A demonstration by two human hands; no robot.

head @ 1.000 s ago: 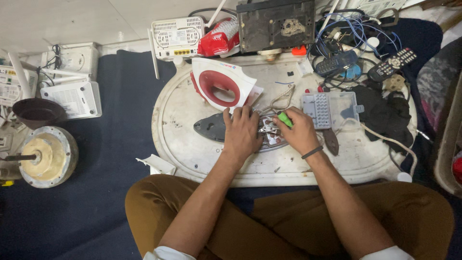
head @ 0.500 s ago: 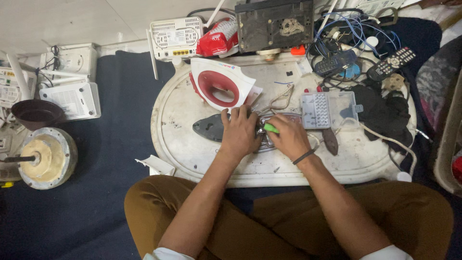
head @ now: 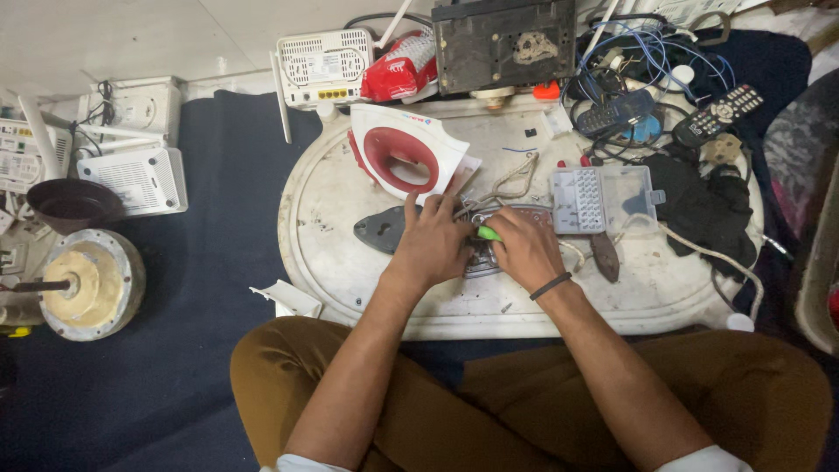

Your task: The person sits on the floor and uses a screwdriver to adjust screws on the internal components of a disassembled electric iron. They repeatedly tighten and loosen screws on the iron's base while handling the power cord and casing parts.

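While left hand (head: 434, 247) presses fingers down on dark iron soleplate (head: 382, 231) at middle of white oval bench (head: 332, 201), right hand (head: 522, 247) closed round green-handled screwdriver (head: 488, 233), tip hidden between hands. Red-and-white iron shell (head: 402, 153) just behind soleplate. Clear screw box (head: 603, 198) right of hands. Remote (head: 722, 112) far right.

A single head-worn camera looks almost straight down from above the seated person's lap, close over the round white table (head: 350, 288), with the hands near frame centre and the floor at left
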